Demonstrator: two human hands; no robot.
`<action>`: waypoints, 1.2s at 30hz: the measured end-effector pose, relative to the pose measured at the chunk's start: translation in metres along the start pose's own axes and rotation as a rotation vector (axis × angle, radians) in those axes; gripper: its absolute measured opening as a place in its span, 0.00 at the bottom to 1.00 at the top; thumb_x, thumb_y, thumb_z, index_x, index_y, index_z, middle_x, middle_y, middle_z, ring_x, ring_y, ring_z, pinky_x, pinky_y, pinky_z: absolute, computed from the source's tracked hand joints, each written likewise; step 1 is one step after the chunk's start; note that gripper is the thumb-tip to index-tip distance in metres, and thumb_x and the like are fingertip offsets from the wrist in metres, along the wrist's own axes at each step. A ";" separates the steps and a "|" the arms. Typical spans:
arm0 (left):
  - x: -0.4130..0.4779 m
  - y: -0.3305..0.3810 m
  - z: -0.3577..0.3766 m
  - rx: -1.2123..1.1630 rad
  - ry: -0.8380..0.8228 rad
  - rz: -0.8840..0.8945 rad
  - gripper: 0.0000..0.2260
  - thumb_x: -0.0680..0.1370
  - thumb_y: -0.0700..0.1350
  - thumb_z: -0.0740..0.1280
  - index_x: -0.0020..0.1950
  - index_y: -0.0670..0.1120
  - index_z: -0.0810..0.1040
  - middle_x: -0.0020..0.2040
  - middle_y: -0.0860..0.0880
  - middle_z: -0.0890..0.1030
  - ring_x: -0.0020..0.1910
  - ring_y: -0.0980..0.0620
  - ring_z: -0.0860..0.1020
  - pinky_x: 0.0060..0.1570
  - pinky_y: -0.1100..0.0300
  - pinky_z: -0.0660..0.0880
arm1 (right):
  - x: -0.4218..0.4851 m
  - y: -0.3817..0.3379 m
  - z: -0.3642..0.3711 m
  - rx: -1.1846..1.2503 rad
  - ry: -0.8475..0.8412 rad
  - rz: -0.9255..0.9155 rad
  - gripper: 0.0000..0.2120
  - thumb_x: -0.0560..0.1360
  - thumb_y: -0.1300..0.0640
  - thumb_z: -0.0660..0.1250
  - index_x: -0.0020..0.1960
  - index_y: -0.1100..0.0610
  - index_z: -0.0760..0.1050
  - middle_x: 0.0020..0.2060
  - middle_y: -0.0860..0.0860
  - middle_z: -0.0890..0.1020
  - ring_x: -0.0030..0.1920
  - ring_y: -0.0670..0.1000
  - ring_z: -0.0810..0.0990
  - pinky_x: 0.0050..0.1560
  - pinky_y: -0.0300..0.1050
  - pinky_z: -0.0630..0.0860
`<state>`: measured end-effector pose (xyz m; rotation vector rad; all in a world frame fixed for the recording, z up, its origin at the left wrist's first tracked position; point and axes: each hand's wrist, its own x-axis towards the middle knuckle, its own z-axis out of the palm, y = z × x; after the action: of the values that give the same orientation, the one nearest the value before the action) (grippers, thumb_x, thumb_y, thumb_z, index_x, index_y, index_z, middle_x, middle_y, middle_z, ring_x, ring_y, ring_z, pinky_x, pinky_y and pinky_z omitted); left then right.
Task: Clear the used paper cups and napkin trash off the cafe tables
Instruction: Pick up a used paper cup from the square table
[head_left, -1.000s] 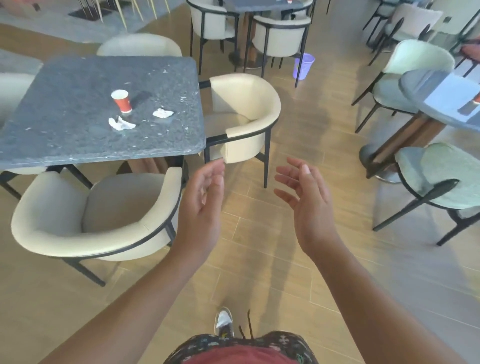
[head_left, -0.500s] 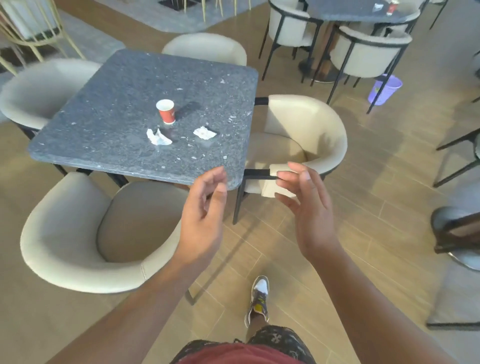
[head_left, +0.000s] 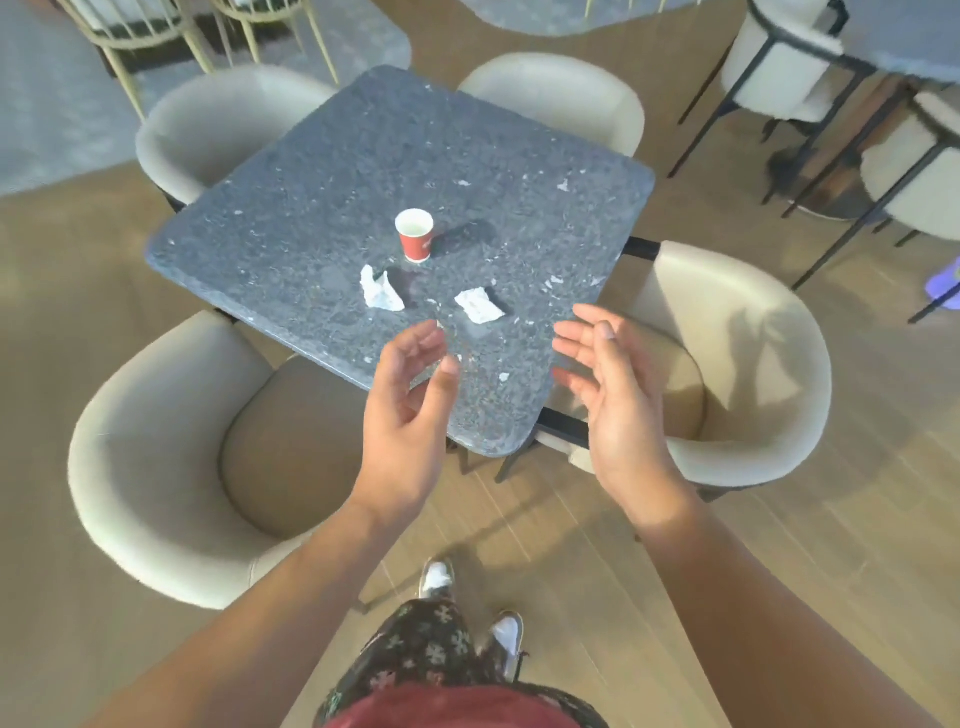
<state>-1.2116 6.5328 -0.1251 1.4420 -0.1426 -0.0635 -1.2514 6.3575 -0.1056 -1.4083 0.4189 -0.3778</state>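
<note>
One red cup (head_left: 414, 235) on table (head_left: 311, 208)

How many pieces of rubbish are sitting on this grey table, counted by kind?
Paper cup: 1
Crumpled napkins: 2
Total: 3

The person wears a red shirt (head_left: 447, 709), dark trousers (head_left: 431, 649) with a pale cross pattern, and white shoes (head_left: 436, 574). Both forearms are bare.
</note>
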 end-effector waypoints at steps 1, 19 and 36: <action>0.010 -0.002 0.000 0.014 0.011 0.004 0.17 0.77 0.57 0.68 0.65 0.57 0.76 0.65 0.52 0.79 0.65 0.53 0.77 0.61 0.59 0.74 | 0.014 0.002 0.003 0.002 -0.009 0.003 0.23 0.75 0.36 0.63 0.64 0.48 0.78 0.60 0.54 0.83 0.61 0.49 0.83 0.61 0.50 0.78; 0.180 -0.052 -0.009 0.143 0.133 -0.032 0.18 0.79 0.50 0.68 0.69 0.53 0.72 0.67 0.48 0.78 0.66 0.52 0.78 0.58 0.66 0.76 | 0.177 0.023 0.062 -0.063 -0.085 0.046 0.24 0.74 0.35 0.62 0.64 0.46 0.77 0.62 0.52 0.82 0.62 0.49 0.82 0.59 0.47 0.80; 0.356 -0.191 -0.004 0.499 0.251 -0.307 0.46 0.74 0.54 0.78 0.84 0.50 0.54 0.78 0.45 0.63 0.77 0.45 0.67 0.76 0.45 0.65 | 0.229 0.054 0.072 -0.096 -0.102 0.128 0.24 0.74 0.35 0.62 0.65 0.45 0.77 0.61 0.50 0.83 0.62 0.47 0.83 0.63 0.50 0.79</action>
<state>-0.8506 6.4659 -0.2934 1.9461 0.2906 -0.1017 -1.0162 6.3139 -0.1644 -1.4785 0.4454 -0.1832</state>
